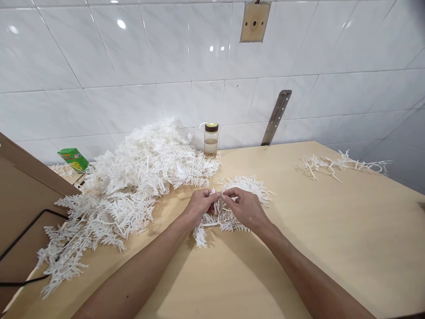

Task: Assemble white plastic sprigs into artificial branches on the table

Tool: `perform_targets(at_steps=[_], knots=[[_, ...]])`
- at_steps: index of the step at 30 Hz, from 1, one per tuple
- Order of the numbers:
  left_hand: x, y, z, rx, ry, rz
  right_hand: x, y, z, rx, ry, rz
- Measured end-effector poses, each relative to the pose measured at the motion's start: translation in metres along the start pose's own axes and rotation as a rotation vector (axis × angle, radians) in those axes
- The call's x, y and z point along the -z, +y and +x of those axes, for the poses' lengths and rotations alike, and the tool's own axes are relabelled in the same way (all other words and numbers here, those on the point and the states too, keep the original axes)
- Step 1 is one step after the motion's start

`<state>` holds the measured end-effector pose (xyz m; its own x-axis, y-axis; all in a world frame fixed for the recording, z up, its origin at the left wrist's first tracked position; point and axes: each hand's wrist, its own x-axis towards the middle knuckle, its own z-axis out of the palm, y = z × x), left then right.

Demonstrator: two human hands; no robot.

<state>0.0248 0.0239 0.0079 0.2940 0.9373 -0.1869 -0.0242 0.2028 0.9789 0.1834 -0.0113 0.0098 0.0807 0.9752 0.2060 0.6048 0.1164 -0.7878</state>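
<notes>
My left hand point(201, 205) is closed around a white artificial sprig point(210, 223), a branching plastic piece with fine needle-like tips. Part of the sprig hangs below the fingers toward the tabletop. My right hand point(243, 207) meets the left one at the sprig's upper end, thumb and forefinger pinched together there. What lies in that pinch is too small to make out. Beneath and behind the right hand rests a small heap of loose white tips point(249, 184). To the left spreads a large pile of white sprigs point(142, 161).
Bare white stems point(327, 166) lie at the back right of the wooden table point(332, 248). A lidded bottle point(211, 141) with liquid stands near the tiled wall. A green box point(73, 159) sits behind the pile. At the left are a brown panel point(29, 195) and black cable point(23, 239).
</notes>
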Motion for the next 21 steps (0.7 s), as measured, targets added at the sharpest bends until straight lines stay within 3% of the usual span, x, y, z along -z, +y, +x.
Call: perform_targets(at_steps=[9, 21], knots=[[-0.0012, 0.0035, -0.0029, 0.001, 0.004, 0.001, -0.0011, -0.0049, -0.0008, -0.039, -0.054, 0.006], [0.003, 0.0058, -0.0019, 0.032, -0.089, -0.031, -0.004, -0.0004, -0.003, -0.012, -0.012, 0.026]])
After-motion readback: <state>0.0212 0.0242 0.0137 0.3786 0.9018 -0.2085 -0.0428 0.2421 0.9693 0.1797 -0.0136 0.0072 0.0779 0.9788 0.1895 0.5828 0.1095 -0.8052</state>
